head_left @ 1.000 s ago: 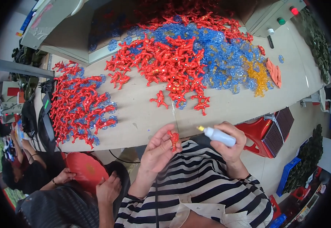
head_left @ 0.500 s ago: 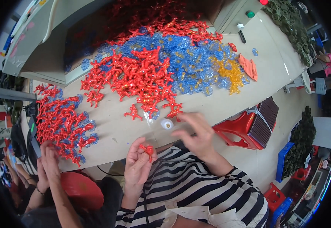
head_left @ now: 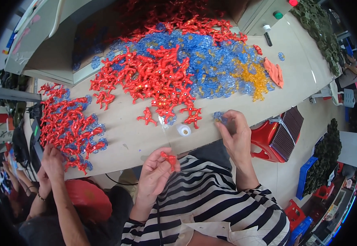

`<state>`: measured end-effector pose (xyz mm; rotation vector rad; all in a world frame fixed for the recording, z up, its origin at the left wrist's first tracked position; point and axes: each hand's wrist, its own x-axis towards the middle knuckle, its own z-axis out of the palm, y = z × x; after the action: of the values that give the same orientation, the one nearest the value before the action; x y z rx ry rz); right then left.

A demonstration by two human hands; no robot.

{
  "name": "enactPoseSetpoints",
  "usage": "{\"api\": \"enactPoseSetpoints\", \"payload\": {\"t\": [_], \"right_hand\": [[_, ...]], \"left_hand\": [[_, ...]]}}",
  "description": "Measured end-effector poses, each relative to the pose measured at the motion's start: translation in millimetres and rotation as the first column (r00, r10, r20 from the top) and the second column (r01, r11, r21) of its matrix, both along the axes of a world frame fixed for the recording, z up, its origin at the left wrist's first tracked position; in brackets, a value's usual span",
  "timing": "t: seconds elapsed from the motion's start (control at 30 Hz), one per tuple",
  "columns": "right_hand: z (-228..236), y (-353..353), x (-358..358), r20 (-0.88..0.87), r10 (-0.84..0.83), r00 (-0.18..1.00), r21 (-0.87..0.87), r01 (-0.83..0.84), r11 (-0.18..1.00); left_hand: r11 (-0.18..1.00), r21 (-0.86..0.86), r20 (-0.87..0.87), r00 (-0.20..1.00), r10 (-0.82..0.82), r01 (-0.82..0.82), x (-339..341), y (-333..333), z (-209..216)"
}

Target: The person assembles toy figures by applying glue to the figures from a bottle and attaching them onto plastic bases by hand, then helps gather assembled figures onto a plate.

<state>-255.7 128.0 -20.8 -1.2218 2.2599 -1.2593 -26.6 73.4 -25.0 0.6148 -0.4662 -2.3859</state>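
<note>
Pinched in my left hand (head_left: 157, 174), a small red plastic figure (head_left: 169, 159) is held just off the table's near edge. My right hand (head_left: 236, 139) grips a small clear blue plastic piece (head_left: 219, 117) between thumb and fingers, right of the little white bottle (head_left: 183, 130). Beyond my hands lies a heap of glossy red figures (head_left: 158, 78). Against it rests a wide pile of clear blue pieces (head_left: 211, 61), with clear yellow pieces (head_left: 254, 78) at its right end. One red figure (head_left: 147, 117) lies apart, near the bottle.
At the left, a co-worker's hands (head_left: 52, 166) are beside another spread of red figures and blue pieces (head_left: 70, 127). An orange glove (head_left: 273, 73) and a black marker (head_left: 267, 37) lie on the right part of the table. A red stool (head_left: 264, 139) stands off the table's right edge.
My right hand has moved right, away from the bottle, and now holds a blue piece. My left hand keeps the red figure and has shifted slightly right in the picture.
</note>
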Motion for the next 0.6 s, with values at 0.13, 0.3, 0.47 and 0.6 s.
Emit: {"api": "enactPoseSetpoints", "payload": {"t": [0.13, 0.3, 0.47, 0.6], "right_hand": [[23, 7, 19, 0.214, 0.122, 0.969, 0.041, -0.134, 0.990], [23, 10, 42, 0.250, 0.439, 0.863, -0.101, -0.427, 0.898], [25, 8, 41, 0.203, 0.586, 0.784, -0.110, -0.577, 0.809], [12, 8, 36, 0.472, 0.585, 0.660, -0.151, -0.593, 0.791]], "left_hand": [[0.997, -0.007, -0.042, 0.996, -0.078, 0.078, -1, 2, -1], [0.989, -0.030, -0.021, 0.989, -0.147, 0.147, -9, 1, -2], [0.995, 0.009, -0.084, 0.992, -0.098, 0.099, -4, -1, -7], [0.993, -0.016, -0.051, 0.992, -0.114, 0.113, -2, 1, -7]]}}
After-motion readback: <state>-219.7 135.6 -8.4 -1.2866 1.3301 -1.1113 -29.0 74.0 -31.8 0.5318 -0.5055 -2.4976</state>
